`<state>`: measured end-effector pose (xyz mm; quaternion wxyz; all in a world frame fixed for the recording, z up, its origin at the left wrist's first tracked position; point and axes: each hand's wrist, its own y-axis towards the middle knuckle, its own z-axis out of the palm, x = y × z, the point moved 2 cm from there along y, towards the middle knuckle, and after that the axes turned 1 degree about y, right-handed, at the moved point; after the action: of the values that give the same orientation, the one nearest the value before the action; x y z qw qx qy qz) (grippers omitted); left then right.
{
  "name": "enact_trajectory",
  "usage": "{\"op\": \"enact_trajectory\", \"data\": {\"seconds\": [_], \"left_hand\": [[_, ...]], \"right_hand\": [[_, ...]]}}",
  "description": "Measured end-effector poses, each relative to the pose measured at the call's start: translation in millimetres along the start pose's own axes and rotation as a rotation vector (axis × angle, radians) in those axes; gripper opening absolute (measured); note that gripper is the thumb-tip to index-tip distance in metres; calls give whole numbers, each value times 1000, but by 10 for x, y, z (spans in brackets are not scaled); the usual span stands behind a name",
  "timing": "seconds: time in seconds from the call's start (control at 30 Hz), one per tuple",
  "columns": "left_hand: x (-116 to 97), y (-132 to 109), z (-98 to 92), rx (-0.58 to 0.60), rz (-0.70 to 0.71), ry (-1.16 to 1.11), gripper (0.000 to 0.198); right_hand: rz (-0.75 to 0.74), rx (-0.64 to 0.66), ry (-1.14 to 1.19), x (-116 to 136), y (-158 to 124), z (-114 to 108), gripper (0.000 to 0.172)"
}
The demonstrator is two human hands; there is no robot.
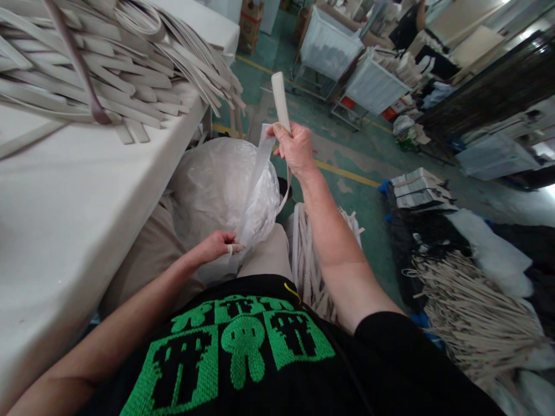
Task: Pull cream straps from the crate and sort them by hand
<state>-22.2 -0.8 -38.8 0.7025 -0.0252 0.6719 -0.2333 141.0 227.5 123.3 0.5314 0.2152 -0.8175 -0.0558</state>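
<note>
My right hand (296, 147) is raised in front of me, closed around a cream strap (280, 99) whose end sticks up above the fist. A thin translucent film strip (256, 180) runs from that hand down to my left hand (217, 245), which pinches its lower end near my lap. One left finger has white tape on it. Beneath the strip sits a large clear plastic bag (217, 185) between my knees.
A white table (73, 214) on the left carries a big pile of cream straps (113, 63). More strap bundles lie in a crate (310, 260) by my right leg and on the floor (472, 312) at right. White bins (329, 43) stand farther off on the green floor.
</note>
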Motion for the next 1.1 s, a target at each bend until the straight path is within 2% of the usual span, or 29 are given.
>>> {"op": "enact_trajectory", "data": {"seconds": [0.1, 0.27, 0.4, 0.53, 0.63, 0.77, 0.87, 0.93, 1.0, 1.1], "left_hand": [[17, -30, 20, 149, -83, 2, 23], [49, -53, 66, 259, -120, 16, 22], [98, -26, 97, 299, -107, 119, 24], [121, -24, 130, 340, -111, 163, 26], [119, -29, 146, 356, -111, 183, 25], [148, -12, 140, 358, -114, 207, 24], [190, 2, 144, 340, -126, 186, 24], [204, 8, 156, 301, -152, 95, 25], [197, 18, 164, 229, -200, -69, 25], [155, 54, 127, 25, -283, -346, 22]], "right_hand": [[-30, -37, -40, -214, 139, -160, 54], [-81, -41, -74, -464, 254, -359, 61], [-77, -44, -100, -489, 307, -422, 61], [-84, -15, -117, -455, 368, -419, 69], [-27, -82, -108, -401, 398, -417, 59], [27, -160, -134, -264, 475, -405, 44], [-36, -153, -149, -150, 592, -373, 43], [-83, -126, -165, -103, 667, -341, 43], [-122, -84, -190, -93, 709, -316, 45], [-94, -80, -216, -172, 665, -356, 44]]}}
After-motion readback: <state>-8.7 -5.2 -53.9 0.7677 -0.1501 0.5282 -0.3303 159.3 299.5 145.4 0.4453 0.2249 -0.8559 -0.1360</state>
